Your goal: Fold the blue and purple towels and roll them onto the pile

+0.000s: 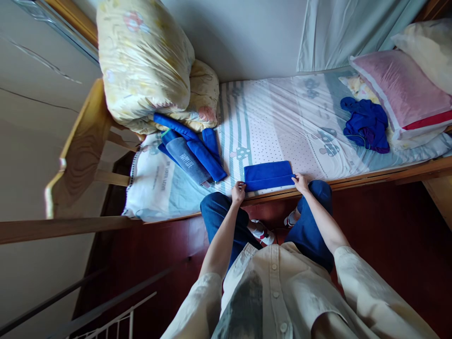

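Note:
A blue towel lies flat on the bed near its front edge, with a fold line running along its length. My left hand pinches its near left corner, fingers closed. At the right end, my right hand grips the near edge in the same way. To the left lie several rolled or folded towels, among them a blue roll and a grey-blue roll with white lettering. Farther right, a crumpled heap of blue cloth rests on the sheet.
The bed has a patterned sheet. A bulky yellow quilt is piled at the left, beside the wooden bed end. A pink pillow lies at the right. My knees are against the bed's front edge.

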Motion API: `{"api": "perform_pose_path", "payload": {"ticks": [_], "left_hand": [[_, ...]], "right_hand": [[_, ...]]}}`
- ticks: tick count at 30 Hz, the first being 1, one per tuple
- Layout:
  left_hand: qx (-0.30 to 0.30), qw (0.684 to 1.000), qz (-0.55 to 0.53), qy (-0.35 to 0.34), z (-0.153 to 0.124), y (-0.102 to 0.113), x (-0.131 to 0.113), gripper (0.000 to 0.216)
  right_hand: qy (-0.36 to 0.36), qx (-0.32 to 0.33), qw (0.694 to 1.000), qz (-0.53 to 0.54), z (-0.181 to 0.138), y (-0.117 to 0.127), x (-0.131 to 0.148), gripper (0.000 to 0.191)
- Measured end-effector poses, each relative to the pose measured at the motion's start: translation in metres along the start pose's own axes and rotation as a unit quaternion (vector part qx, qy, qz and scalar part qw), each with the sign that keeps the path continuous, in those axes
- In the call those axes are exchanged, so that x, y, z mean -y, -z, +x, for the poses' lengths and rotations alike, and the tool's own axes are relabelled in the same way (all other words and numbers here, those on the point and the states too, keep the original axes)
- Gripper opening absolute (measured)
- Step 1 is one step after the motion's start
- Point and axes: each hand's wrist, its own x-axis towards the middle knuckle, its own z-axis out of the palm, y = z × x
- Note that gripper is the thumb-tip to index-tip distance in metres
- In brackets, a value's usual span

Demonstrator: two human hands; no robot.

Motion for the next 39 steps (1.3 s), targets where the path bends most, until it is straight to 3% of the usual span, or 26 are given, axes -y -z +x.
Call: {"api": "perform_pose_path", "payload": {"ticks": [2,4,7,9,17,23,33,37,39], "left_hand": [[-0.001,0.999,0.003,-0.039,-0.005,0.003,-0.002,0.026],[0.025,0.992,0.024,-0.124,-0.012,0.005,-0.003,0.031],[0.089,0.960,0.081,-0.251,-0.024,-0.001,-0.003,0.039],[0.112,0.947,0.117,-0.276,-0.030,-0.007,-0.003,0.046],[0.144,0.907,0.315,-0.240,-0.018,-0.016,-0.005,0.066],[0.158,0.885,0.361,-0.249,-0.006,-0.010,-0.015,0.066],[0.211,0.920,0.259,-0.204,0.003,0.011,-0.019,0.060],[0.214,0.939,0.220,-0.159,0.003,0.020,-0.013,0.056],[0.206,0.950,0.192,-0.136,0.006,0.023,-0.012,0.054]], "right_hand": [[0.036,-0.025,0.999,-0.016,-0.008,0.003,0.007,0.032],[0.096,-0.033,0.994,-0.050,-0.018,0.004,0.014,0.038],[0.177,0.015,0.978,-0.109,-0.033,0.002,0.024,0.043],[0.202,0.053,0.968,-0.139,-0.038,0.000,0.028,0.047],[0.191,0.116,0.934,-0.279,-0.025,-0.002,0.032,0.063],[0.177,0.119,0.924,-0.318,-0.015,-0.004,0.040,0.062],[0.142,0.188,0.943,-0.236,0.000,0.015,0.045,0.064],[0.126,0.214,0.945,-0.212,-0.001,0.029,0.035,0.057],[0.091,0.213,0.962,-0.148,-0.001,0.032,0.031,0.050]]}}
